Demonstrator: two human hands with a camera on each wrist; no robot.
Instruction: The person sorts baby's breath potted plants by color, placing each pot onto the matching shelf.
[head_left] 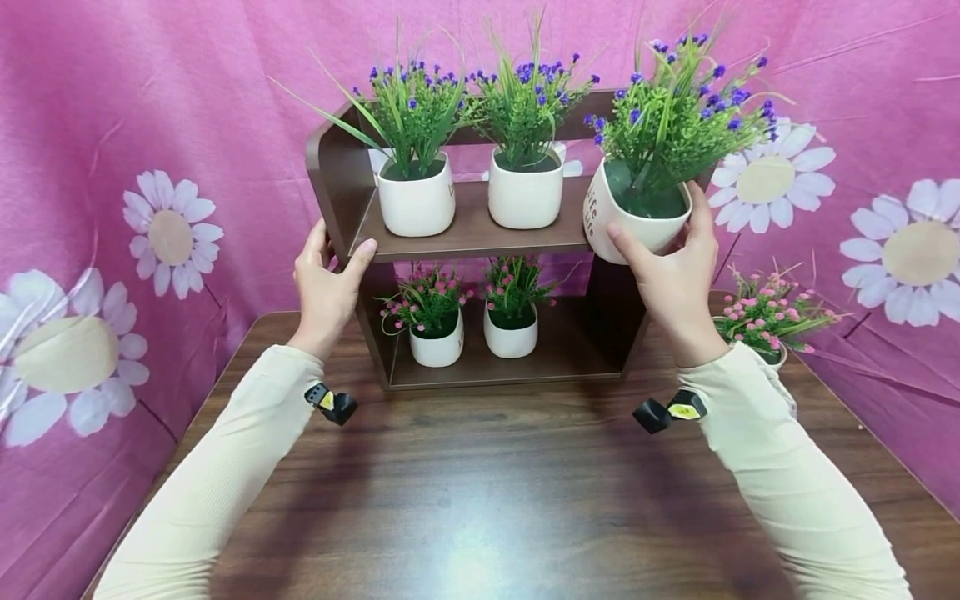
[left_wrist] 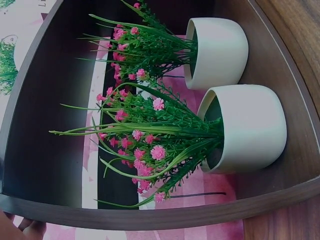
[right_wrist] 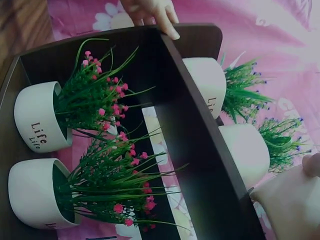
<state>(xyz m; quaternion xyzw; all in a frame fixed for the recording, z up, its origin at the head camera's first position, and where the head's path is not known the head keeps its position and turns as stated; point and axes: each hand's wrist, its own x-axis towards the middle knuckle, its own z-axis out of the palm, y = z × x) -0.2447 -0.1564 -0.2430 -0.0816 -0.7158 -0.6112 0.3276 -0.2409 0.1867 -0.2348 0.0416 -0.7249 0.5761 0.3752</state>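
Observation:
My right hand [head_left: 678,262] grips a white flowerpot [head_left: 637,225] with purple flowers and "Life" lettering, thumb on its front and fingers round its right side. The pot tilts at the right end of the upper board of a dark brown two-tier shelf [head_left: 480,242]; in the right wrist view this pot [right_wrist: 292,205] is close to the board's edge. At the shelf's left side, my left hand [head_left: 330,283] holds the side panel, its thumb on the upper board's front corner. Two more purple-flowered pots [head_left: 416,200] [head_left: 525,192] stand upright on the upper board.
On the lower tier stand two white pots with pink flowers [head_left: 437,342] [head_left: 512,333]. Another pink-flowered plant [head_left: 772,317] is on the wooden table [head_left: 465,475], right of the shelf. A pink cloth with daisies [head_left: 247,125] hangs behind.

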